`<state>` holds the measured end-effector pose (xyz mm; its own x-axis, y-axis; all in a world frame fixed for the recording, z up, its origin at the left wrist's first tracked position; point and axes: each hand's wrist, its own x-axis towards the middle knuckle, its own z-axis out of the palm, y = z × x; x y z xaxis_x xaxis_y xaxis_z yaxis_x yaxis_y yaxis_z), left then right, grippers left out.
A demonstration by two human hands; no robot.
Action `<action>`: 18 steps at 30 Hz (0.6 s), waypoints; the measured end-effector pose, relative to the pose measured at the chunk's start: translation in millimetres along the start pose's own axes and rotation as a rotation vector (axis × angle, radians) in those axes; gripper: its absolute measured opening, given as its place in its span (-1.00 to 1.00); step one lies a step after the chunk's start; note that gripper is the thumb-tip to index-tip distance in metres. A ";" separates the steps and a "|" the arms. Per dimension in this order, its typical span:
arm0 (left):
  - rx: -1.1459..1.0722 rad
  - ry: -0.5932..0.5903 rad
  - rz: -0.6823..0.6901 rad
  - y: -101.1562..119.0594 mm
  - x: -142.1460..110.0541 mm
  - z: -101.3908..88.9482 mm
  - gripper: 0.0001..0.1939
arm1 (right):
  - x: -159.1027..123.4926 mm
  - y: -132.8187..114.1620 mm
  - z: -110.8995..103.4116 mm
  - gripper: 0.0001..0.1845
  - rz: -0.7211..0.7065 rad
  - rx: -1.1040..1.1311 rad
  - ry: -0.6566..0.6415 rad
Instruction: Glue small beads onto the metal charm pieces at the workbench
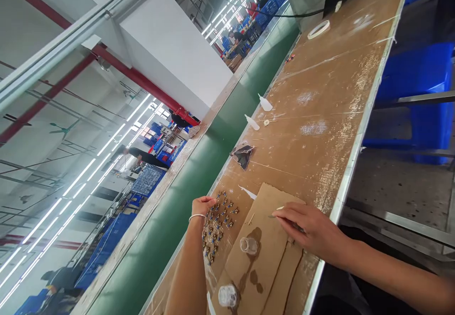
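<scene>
My left hand (203, 206) reaches to the upper edge of a spread of small metal parts with blue bits (217, 225). Its thumb and fingers are pinched together; whatever lies between them is too small to name. Over a brown cardboard sheet (270, 199) is my right hand (302, 222), its fingers closed in a pinch. A short, thin dark tip pokes out from them, its kind unclear. On the cardboard stand a small clear cup (249, 246) and a clear jar (227, 296), with dark wet stains around them. Thin slivers (251, 219) lie near the cup.
Two white squeeze bottles (265, 103) (252, 122) lie farther up the brown-covered table (302, 158), near a dark scrap (243, 156). A tape roll (319, 29) lies at the far end. A green conveyor belt (192, 173) runs along the left; blue stools (419, 83) stand right.
</scene>
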<state>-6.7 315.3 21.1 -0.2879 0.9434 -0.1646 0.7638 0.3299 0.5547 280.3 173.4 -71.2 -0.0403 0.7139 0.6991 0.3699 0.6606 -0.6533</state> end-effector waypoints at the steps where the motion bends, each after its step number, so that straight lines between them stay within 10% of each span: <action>1: 0.008 -0.009 -0.002 -1.7 3.4 1.2 -0.78 | -0.3 0.0 0.3 -0.74 -0.004 -0.008 -0.001; 11: 0.042 -0.019 0.036 1.1 3.5 -10.5 -0.79 | 0.0 -1.2 -1.5 -0.75 0.014 -0.056 0.003; 18: 0.070 0.258 0.065 -21.3 -88.4 -75.8 -0.87 | -2.7 -4.9 -5.6 -0.80 0.034 -0.043 0.008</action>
<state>-41.3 222.3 85.6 -0.3675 0.9259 0.0876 0.8212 0.2788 0.4979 283.7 166.9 -68.2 -0.0193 0.7339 0.6790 0.4105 0.6251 -0.6639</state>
